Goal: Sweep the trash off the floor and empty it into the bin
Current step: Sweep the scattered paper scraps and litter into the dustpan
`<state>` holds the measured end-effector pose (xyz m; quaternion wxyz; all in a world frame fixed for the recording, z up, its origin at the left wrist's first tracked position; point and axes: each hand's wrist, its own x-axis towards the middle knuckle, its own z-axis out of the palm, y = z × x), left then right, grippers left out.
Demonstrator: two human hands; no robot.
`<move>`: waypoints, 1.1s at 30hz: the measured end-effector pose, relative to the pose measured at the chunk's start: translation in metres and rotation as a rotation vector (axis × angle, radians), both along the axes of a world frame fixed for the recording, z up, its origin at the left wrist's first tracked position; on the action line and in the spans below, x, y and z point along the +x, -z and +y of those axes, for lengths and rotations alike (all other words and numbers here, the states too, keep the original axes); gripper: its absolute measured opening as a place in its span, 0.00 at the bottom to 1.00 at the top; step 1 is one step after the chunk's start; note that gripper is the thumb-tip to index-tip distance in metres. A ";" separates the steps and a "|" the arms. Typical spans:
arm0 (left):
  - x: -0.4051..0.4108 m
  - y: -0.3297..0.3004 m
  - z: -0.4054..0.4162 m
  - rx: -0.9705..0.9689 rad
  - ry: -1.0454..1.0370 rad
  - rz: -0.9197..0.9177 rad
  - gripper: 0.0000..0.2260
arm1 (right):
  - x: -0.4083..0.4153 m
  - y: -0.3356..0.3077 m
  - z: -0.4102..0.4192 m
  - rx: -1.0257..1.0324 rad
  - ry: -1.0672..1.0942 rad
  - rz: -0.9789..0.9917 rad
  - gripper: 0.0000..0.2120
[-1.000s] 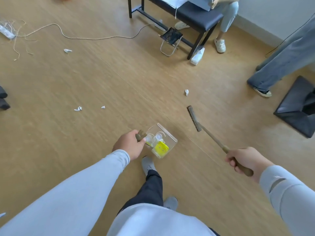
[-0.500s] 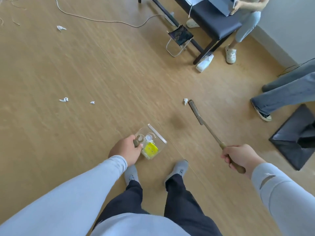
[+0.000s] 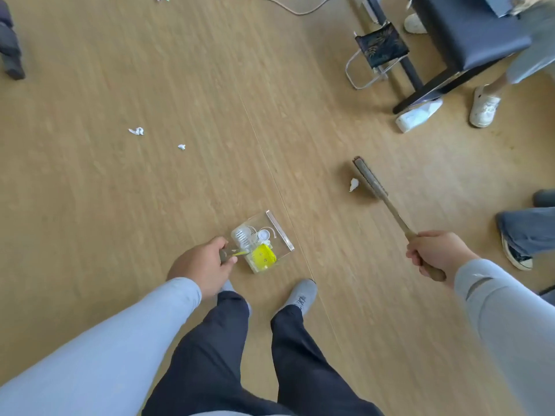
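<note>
My left hand (image 3: 202,264) grips the handle of a clear dustpan (image 3: 277,232) held just above the wood floor; yellow and white plastic trash (image 3: 262,255) lies inside it. My right hand (image 3: 435,253) is closed on the wooden handle of a small brush (image 3: 369,178), whose head is down at the floor to the right of the pan. A white paper scrap (image 3: 353,184) lies right beside the brush head, on its left. Two more white scraps (image 3: 136,131) (image 3: 181,147) sit on the floor far to the left. No bin is in view.
A black bench (image 3: 468,34) with a seated person's feet (image 3: 485,108) is at the upper right, a small folding stool (image 3: 380,49) beside it. Another person's leg and shoe (image 3: 516,250) stand at the right edge. A cable (image 3: 300,9) runs along the top. My own feet (image 3: 300,295) are below the dustpan.
The view has swung right and down as I stepped forward. The brush head has come down beside the white scrap, which now lies on its left. The dustpan stays in my left hand.
</note>
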<state>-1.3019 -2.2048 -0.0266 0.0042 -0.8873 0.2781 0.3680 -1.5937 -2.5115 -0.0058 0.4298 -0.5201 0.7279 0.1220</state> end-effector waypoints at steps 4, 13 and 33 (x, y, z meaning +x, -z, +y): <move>-0.004 0.001 -0.002 -0.002 -0.003 -0.006 0.12 | -0.003 0.014 0.014 0.132 -0.148 0.092 0.10; -0.010 -0.007 0.000 0.004 0.013 -0.006 0.18 | -0.035 -0.085 0.011 0.436 -0.379 0.118 0.19; 0.000 -0.010 0.013 0.008 -0.001 0.068 0.16 | 0.052 -0.021 0.050 0.307 -0.518 0.218 0.13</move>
